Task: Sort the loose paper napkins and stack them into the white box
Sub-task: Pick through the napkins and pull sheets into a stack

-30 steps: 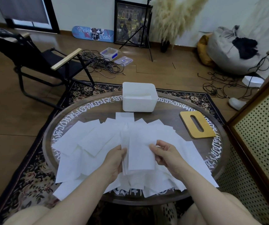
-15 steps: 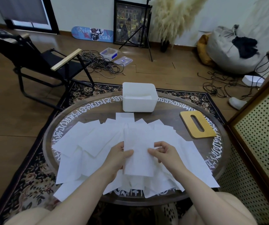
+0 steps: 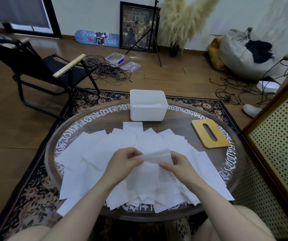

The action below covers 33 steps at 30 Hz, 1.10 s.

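Round worktop (image 3: 183, 212), head view, L to R. Loose napkins (image 3: 87, 150) fanned over the near half, some overhanging the near edge. L hand (image 3: 126, 160), above the pile near centre: grip closed on the far L corner of a napkin (image 3: 148, 173), thumb and fingers pinching. That napkin's far edge is raised and folding over; its near part lies on the pile. R hand (image 3: 178, 164): grip pinching the napkin's R edge. White box (image 3: 148, 110) at the far edge, w/ napkins inside. Wooden lid (image 3: 209, 133) w/ slot toward the R edge.
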Each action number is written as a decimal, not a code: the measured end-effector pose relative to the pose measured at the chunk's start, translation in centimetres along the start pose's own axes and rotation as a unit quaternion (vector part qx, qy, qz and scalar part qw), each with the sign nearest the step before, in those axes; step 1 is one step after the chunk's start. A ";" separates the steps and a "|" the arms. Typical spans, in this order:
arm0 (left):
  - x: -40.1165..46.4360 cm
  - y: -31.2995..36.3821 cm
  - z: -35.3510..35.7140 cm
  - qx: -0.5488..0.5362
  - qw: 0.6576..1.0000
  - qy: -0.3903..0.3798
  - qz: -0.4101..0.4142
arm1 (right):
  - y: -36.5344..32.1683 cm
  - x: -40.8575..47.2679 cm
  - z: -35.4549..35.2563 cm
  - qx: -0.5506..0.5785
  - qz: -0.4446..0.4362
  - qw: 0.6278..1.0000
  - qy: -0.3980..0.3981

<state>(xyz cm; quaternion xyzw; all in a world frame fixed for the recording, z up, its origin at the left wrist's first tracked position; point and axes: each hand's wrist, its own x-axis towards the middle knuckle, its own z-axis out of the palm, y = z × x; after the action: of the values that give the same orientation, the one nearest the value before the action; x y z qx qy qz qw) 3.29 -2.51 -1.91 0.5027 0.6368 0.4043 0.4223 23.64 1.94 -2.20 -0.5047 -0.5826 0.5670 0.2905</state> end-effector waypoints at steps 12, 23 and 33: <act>-0.6 -0.6 2.2 -0.249 0.965 0.070 -0.050 | 1.2 -0.2 1.0 0.140 -0.008 0.987 0.075; -0.2 -1.1 3.3 -0.221 0.972 0.075 -0.029 | 1.8 -0.5 0.9 0.117 -0.028 0.992 0.050; -0.7 -2.8 3.2 -0.064 0.992 0.093 -0.054 | 3.4 0.1 0.8 -0.062 0.023 0.993 0.101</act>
<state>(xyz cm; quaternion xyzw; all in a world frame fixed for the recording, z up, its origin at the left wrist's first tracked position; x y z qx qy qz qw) 5.60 -3.33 -5.49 0.3998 0.6721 0.4662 0.4136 23.76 1.21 -5.61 -0.5893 -0.5728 0.4825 0.3030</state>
